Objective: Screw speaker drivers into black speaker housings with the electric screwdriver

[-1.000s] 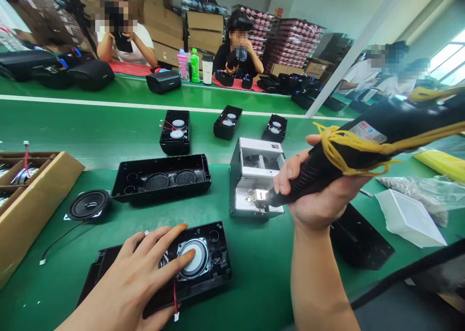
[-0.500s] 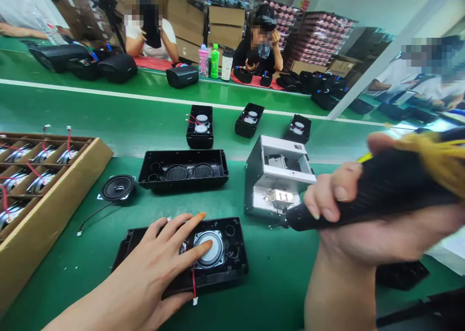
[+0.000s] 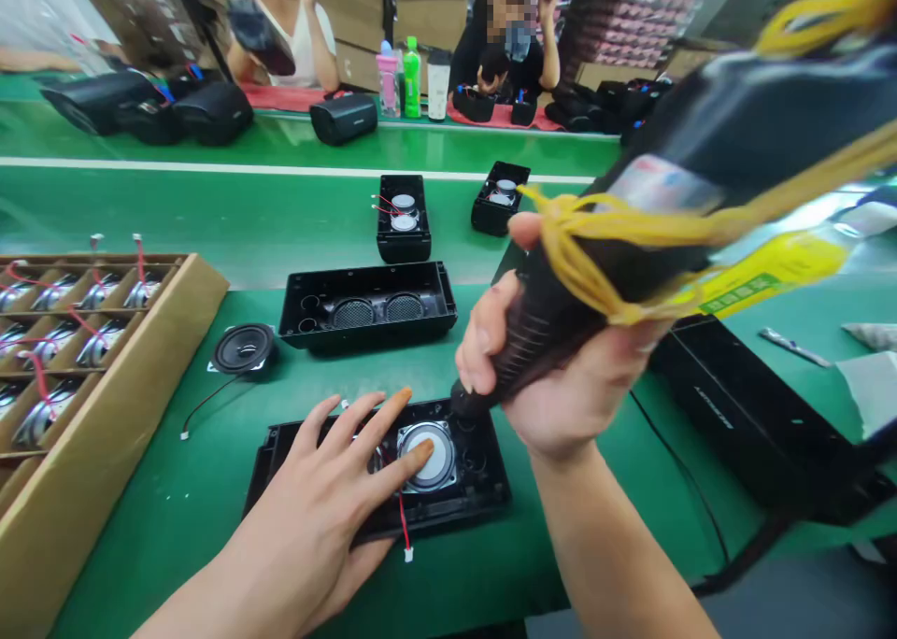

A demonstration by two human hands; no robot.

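My left hand (image 3: 350, 489) lies with fingers spread across a black speaker housing (image 3: 483, 499), its forefinger on a round speaker driver (image 3: 429, 457) with a pale centre. The thumb rests at the housing's near edge. A second driver shows partly under those fingers. From the housing's near side hangs a red and black lead with a white plug (image 3: 408, 554). My right hand (image 3: 561, 377) is wrapped round a black electric screwdriver (image 3: 536, 326) tied with yellow bands. Its nose points down at the housing's far side, right of the driver; the bit's tip cannot be made out.
On the left stands a cardboard tray (image 3: 150, 368) of drivers. A loose driver (image 3: 243, 347) and an open housing (image 3: 368, 307) lie beyond my left hand. A black box (image 3: 743, 415) with a cable sits right. Further housings (image 3: 405, 219) stand farther back; people sit across the table.
My right hand has brought the screwdriver left and down to the housing. My left hand stays on the housing. The view has shifted, and the silver screw-feeder machine is now mostly hidden behind my right hand.
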